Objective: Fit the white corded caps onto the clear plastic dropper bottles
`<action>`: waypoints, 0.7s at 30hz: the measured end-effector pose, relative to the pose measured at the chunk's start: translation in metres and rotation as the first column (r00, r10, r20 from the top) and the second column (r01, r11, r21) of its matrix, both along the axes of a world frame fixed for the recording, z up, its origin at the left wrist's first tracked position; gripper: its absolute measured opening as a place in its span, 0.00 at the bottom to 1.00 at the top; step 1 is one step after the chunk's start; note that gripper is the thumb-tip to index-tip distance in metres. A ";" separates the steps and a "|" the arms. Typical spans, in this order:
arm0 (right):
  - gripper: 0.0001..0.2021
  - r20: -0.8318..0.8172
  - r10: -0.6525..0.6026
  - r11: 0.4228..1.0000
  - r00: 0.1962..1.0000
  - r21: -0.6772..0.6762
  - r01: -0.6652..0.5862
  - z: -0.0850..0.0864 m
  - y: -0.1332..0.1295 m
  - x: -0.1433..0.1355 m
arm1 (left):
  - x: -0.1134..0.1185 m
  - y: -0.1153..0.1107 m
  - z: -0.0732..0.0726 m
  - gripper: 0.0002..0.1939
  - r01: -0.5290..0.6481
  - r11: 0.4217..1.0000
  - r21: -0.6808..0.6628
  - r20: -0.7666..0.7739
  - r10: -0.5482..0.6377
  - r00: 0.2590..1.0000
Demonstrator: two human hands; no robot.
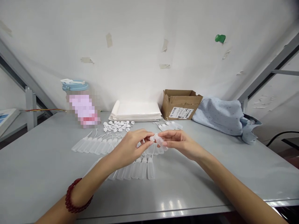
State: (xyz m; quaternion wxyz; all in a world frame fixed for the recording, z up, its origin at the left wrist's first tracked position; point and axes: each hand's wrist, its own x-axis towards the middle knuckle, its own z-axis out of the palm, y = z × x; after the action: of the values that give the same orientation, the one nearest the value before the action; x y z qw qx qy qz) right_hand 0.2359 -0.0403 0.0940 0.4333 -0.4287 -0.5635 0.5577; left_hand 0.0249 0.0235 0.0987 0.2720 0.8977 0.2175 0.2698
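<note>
My right hand (pixel 178 141) holds a small translucent bottle (pixel 161 142), tilted, over the middle of the grey table (pixel 187 183). At its upper left end, my left hand (pixel 137 143) pinches a small white cap (pixel 152 138), which touches the bottle's neck. Several similar bottles with thin tails lie in a row (pixel 95 145) at the left, partly behind my left forearm. Another row of bottles (pixel 140 169) lies nearer, below my hands. Behind my left hand is a pile of loose white caps (pixel 116 125).
Behind the hands stand a stack of white envelopes (pixel 136 111) and an open cardboard box (pixel 181 105). More bottles (pixel 169 125) lie before the box. A blue cloth (pixel 218 115) is at the right, a blue-lidded container (pixel 74 85) at the back left.
</note>
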 end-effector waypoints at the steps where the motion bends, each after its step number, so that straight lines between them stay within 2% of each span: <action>1: 0.11 0.013 0.001 1.000 1.000 0.008 -0.001 0.000 0.000 0.000 | 0.000 0.000 -0.001 0.10 0.014 0.999 0.036 -0.001 -0.014 1.000; 5: 0.12 0.039 0.008 1.000 0.999 0.015 -0.009 0.002 -0.001 -0.001 | -0.002 0.001 -0.005 0.11 0.038 0.976 0.213 -0.035 -0.031 0.999; 9: 0.18 0.071 -0.027 0.999 0.997 0.047 0.024 0.003 -0.003 -0.004 | -0.002 0.001 -0.009 0.12 0.056 0.917 0.395 -0.092 -0.020 0.996; 13: 0.15 0.106 -0.026 0.996 0.994 0.083 0.017 0.003 -0.003 -0.006 | -0.002 -0.001 -0.012 0.14 0.058 0.862 0.503 -0.124 0.006 0.992; 16: 0.14 0.106 -0.046 0.994 0.993 0.104 0.035 0.002 -0.003 -0.007 | -0.002 -0.001 -0.012 0.13 0.052 0.877 0.478 -0.110 0.001 0.994; 21: 0.12 0.172 -0.102 0.985 0.980 0.154 0.075 0.002 -0.003 -0.010 | -0.003 0.001 -0.007 0.12 0.044 0.969 0.244 -0.005 -0.044 0.999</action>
State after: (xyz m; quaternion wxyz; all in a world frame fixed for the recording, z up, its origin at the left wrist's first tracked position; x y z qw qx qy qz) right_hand 0.2261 -0.0435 0.0956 0.4356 -0.4688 -0.6201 0.4538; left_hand 0.0224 0.0245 0.0921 0.1655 0.9289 0.1626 0.2885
